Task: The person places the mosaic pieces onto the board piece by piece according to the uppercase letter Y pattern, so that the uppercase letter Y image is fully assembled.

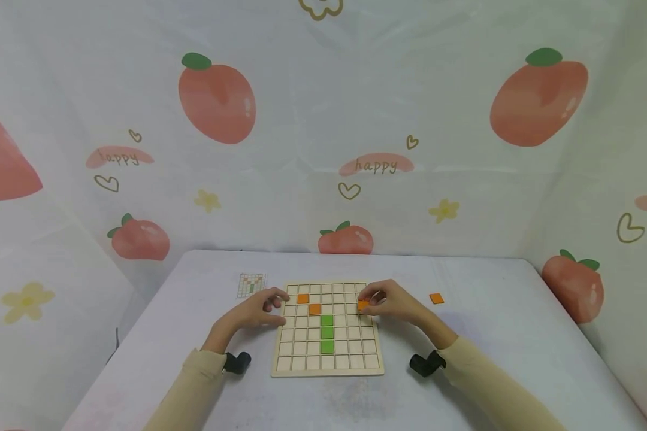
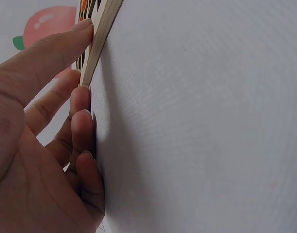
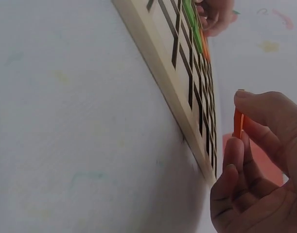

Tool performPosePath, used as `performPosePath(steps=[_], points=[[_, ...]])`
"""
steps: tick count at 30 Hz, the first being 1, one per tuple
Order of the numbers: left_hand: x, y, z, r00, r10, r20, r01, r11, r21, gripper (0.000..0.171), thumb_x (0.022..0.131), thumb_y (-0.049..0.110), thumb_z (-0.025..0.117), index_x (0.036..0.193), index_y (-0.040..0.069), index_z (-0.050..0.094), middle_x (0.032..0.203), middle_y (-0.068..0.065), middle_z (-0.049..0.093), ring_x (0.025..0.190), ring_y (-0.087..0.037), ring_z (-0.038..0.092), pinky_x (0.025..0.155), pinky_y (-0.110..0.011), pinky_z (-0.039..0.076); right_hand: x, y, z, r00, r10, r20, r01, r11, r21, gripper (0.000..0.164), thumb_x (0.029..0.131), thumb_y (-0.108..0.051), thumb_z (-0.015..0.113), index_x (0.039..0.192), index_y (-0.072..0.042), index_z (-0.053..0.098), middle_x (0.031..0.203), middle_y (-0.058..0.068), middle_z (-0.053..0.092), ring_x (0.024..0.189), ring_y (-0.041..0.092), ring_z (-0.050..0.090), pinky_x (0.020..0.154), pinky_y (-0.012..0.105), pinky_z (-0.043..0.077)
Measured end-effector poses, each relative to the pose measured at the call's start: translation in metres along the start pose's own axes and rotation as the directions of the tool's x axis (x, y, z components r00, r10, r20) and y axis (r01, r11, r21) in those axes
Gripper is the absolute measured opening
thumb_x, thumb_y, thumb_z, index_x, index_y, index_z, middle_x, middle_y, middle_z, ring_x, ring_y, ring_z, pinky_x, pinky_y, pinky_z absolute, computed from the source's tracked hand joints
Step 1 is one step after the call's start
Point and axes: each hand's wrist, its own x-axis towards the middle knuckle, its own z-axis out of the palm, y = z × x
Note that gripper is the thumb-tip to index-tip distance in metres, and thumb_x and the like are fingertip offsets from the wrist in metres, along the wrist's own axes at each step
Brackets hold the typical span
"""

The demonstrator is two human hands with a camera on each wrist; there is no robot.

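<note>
A square wooden grid board lies on the table, its cells filled with pale squares, two orange tiles and a column of 3 green tiles. One of those orange tiles sits near the back left, the other diagonally nearer the middle. My left hand touches the board's left edge with thumb and fingertips spread along it. Over the right side of the board, my right hand pinches an orange square tile between thumb and fingers. In the right wrist view that tile is held on edge, raised off the board.
Right of the board lies a loose orange tile. A small card printed with a coloured grid pattern lies behind my left hand. The white table meets a fruit-printed curtain at the back.
</note>
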Motion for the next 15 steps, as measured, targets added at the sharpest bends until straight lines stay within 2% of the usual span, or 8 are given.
performPosePath(steps=[9,15], points=[[0.0,0.002,0.001,1.0,-0.01,-0.007,0.01,1.0,0.011,0.048,0.083,0.013,0.085,0.124,0.007,0.062,0.1,-0.003,0.054,0.088,-0.022,0.048,0.078,-0.038,0.042,0.018,-0.001,0.009,0.999,-0.034,0.007,0.034,0.999,-0.026,0.02,0.085,-0.01,0.083,0.103,-0.006,0.075,0.1,0.001,0.071,0.082,0.019,0.06,0.077,0.029,0.05],[-0.001,0.002,0.0,1.0,0.004,-0.005,-0.004,1.0,0.007,0.048,0.083,0.013,0.085,0.125,0.005,0.062,0.1,-0.003,0.054,0.087,-0.022,0.048,0.078,-0.038,0.041,0.027,-0.003,0.016,1.0,-0.031,0.004,0.031,0.999,0.015,0.023,0.083,-0.007,0.084,0.104,-0.002,0.075,0.1,0.007,0.071,0.078,0.019,0.059,0.072,0.027,0.049]])
